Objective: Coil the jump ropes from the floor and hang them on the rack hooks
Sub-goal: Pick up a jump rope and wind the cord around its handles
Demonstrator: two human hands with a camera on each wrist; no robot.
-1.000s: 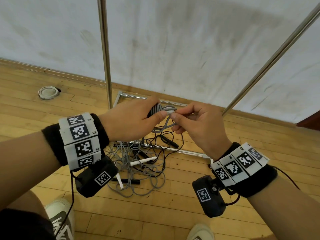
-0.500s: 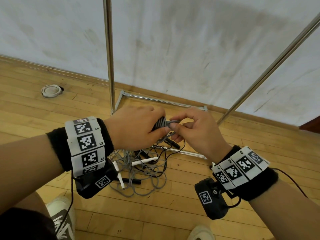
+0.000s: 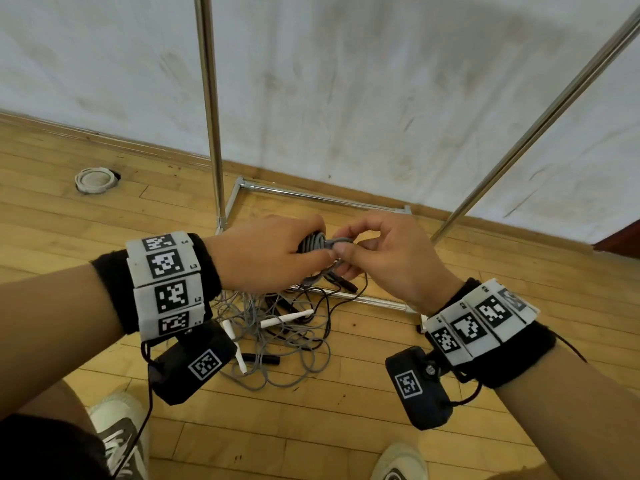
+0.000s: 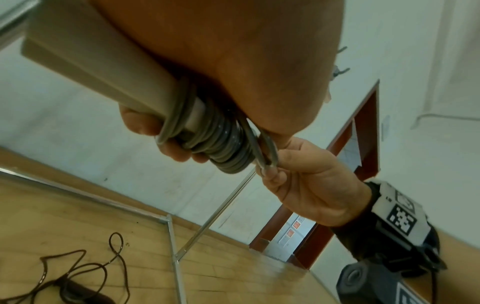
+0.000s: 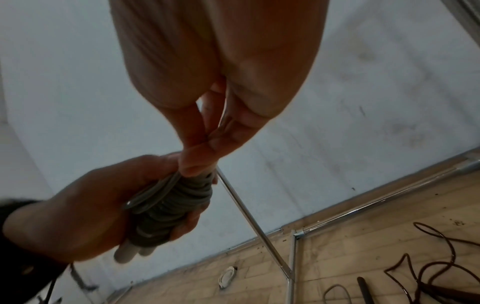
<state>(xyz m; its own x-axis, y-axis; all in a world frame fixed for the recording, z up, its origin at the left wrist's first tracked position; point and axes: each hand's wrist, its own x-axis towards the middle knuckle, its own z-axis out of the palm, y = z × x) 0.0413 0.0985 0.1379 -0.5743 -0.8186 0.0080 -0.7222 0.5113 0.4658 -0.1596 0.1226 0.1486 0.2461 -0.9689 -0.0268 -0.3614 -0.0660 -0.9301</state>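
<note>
My left hand (image 3: 273,254) grips a grey jump rope (image 3: 313,241) wound tightly round its pale handles (image 5: 127,254); the coil (image 4: 223,142) shows in both wrist views. My right hand (image 3: 391,258) pinches the last loop of grey cord (image 4: 267,152) at the coil's end, thumb against forefinger. Both hands meet in mid-air above a tangle of grey and black ropes (image 3: 277,327) with white handles (image 3: 287,318) and black handles (image 3: 261,358) on the wooden floor. The chrome rack (image 3: 207,98) stands behind; no hooks show.
The rack's base frame (image 3: 322,197) lies on the floor by the white wall, with a slanted pole (image 3: 540,123) at right. A round white floor fitting (image 3: 95,180) sits far left. My shoes (image 3: 117,434) are at the bottom edge. A doorway (image 4: 345,156) shows right.
Both hands sank a little and stayed together. The loose grey tail that hung below them has been drawn up into the coil, and my right hand now pinches its last loop.
</note>
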